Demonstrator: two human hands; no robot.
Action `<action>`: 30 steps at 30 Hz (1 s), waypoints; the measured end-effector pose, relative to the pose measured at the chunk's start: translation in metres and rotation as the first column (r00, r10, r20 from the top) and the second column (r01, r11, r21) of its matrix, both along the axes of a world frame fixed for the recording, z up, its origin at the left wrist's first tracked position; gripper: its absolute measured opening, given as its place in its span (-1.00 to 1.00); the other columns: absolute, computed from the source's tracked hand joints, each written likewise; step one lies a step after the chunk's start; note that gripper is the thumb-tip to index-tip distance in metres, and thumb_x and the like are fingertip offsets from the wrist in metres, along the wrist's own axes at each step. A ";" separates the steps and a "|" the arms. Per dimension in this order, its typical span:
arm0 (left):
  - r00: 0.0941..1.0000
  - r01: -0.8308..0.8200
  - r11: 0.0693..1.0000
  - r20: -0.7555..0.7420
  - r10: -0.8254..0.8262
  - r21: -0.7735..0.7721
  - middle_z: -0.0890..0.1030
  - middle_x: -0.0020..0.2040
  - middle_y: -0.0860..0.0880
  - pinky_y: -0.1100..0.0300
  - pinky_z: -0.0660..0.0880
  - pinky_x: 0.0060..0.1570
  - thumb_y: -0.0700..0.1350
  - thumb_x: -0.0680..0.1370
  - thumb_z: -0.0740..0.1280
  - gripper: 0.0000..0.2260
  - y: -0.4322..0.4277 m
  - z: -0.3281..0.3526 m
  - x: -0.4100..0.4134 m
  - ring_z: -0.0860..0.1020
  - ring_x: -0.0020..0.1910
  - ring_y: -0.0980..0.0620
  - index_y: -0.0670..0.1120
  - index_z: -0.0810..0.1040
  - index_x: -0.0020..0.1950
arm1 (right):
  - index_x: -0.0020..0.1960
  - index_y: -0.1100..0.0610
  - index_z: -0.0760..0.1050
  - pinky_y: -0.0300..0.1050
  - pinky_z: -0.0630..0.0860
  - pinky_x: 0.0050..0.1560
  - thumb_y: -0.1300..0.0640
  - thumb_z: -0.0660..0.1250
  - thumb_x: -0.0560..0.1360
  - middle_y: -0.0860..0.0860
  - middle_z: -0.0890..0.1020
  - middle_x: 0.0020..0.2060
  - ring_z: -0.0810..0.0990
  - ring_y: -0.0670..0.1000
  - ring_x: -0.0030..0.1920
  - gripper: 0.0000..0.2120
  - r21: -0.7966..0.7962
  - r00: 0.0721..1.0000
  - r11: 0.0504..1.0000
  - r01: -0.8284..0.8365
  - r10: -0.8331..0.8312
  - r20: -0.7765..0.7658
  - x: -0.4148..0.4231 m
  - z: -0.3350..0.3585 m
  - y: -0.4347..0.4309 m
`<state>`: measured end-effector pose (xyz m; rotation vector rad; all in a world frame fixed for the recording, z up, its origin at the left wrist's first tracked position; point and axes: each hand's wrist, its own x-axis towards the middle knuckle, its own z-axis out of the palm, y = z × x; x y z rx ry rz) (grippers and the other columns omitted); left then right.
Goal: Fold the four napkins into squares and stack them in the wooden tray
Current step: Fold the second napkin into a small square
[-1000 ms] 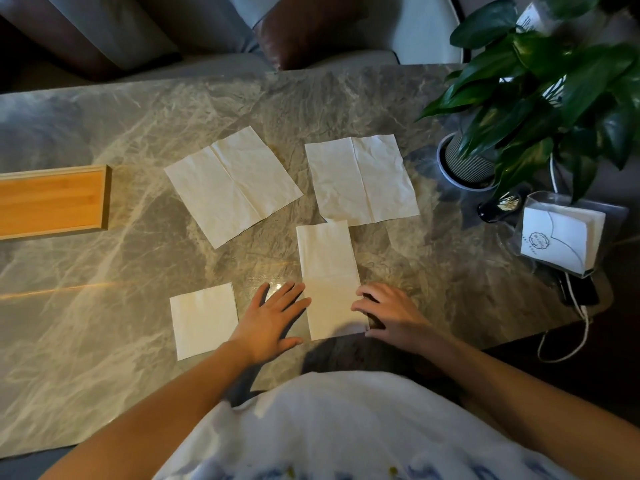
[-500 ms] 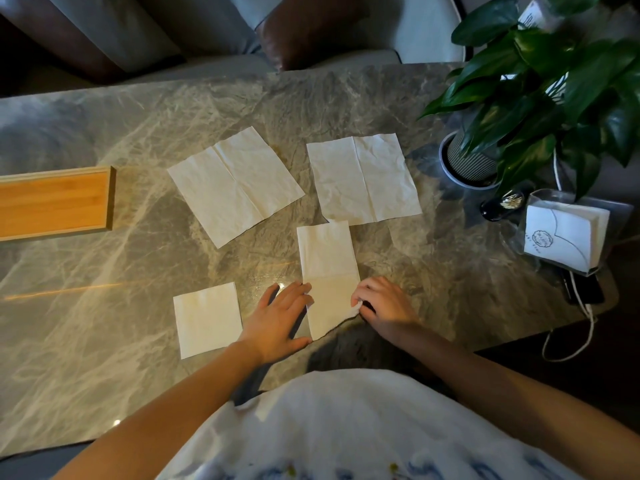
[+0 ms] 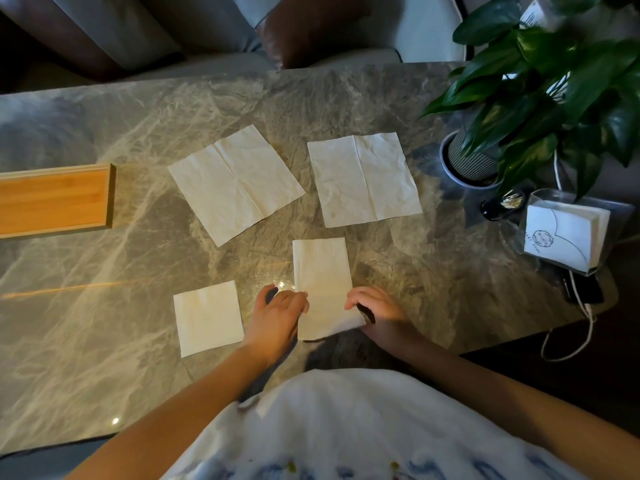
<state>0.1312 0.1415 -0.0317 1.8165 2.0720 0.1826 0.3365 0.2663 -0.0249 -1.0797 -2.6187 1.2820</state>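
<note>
Veined marble table [image 3: 104,306] — left hand [image 3: 277,317], right hand [image 3: 377,311] pinch oblong napkin [image 3: 320,271]

Open tabletop [image 3: 86,306] runs from the folded napkin [image 3: 207,318] to the wooden tray [image 3: 55,199] at left. A potted plant [image 3: 465,166] and napkin holder [image 3: 564,233] crowd the right side.

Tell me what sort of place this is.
Probably a living or dining room at home, though a café is possible: a marble-look table, a sofa with a brown leather cushion behind it, a potted plant and a napkin holder.
</note>
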 end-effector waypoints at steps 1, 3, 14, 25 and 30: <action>1.000 0.003 1.000 -0.001 -0.003 -0.012 0.58 0.20 0.01 0.00 0.03 0.43 -0.16 0.45 0.30 -0.78 0.000 0.001 0.000 0.48 0.25 -0.05 -0.03 0.42 0.09 | 0.03 0.10 0.57 -0.15 0.38 0.22 0.35 0.36 0.40 -0.06 0.55 0.16 0.42 -0.05 0.22 -0.74 0.005 0.999 1.000 -0.015 0.014 0.039 -0.001 -0.001 0.001; 1.000 0.005 1.000 -0.003 -0.005 -0.019 0.59 0.19 0.02 0.00 0.01 0.44 -0.14 0.46 0.28 -0.78 -0.002 0.002 -0.001 0.47 0.26 -0.05 -0.03 0.39 0.09 | 0.01 0.08 0.57 -0.13 0.40 0.21 0.36 0.32 0.42 -0.08 0.55 0.15 0.43 -0.05 0.22 -0.74 0.023 0.996 1.000 -0.020 0.018 0.082 -0.004 -0.002 0.004; 0.979 -0.139 0.990 0.147 0.140 -0.017 0.62 0.02 0.04 0.09 0.15 0.31 -0.07 0.52 0.22 -0.86 -0.007 0.003 -0.004 0.53 0.06 0.00 0.05 0.47 0.06 | -0.05 0.12 0.50 0.00 0.51 -0.06 0.05 0.28 0.54 0.09 0.54 -0.13 0.52 0.05 -0.11 -0.86 0.059 0.978 0.996 0.061 -0.072 0.196 -0.012 -0.001 0.005; 0.913 -0.344 0.934 0.200 0.357 -0.096 0.64 -0.20 0.00 0.10 0.27 0.10 0.03 0.57 0.20 -0.83 0.007 0.003 -0.001 0.55 -0.17 -0.06 -0.01 0.43 -0.14 | 0.13 0.10 0.53 0.03 0.56 0.00 0.10 0.28 0.54 0.10 0.65 -0.05 0.61 0.10 -0.03 -0.81 -0.207 0.961 0.940 0.270 -0.252 0.113 -0.010 -0.002 0.004; 0.847 -0.427 0.886 0.263 0.461 -0.179 0.64 -0.22 0.04 0.09 0.32 0.13 0.03 0.56 0.23 -0.88 0.009 0.000 0.001 0.58 -0.15 -0.02 0.06 0.41 -0.15 | -0.11 0.14 0.48 -0.09 0.40 -0.24 0.07 0.30 0.53 0.12 0.59 -0.27 0.55 0.14 -0.20 -0.86 -0.185 0.947 0.933 0.308 -0.283 0.150 -0.012 -0.003 0.004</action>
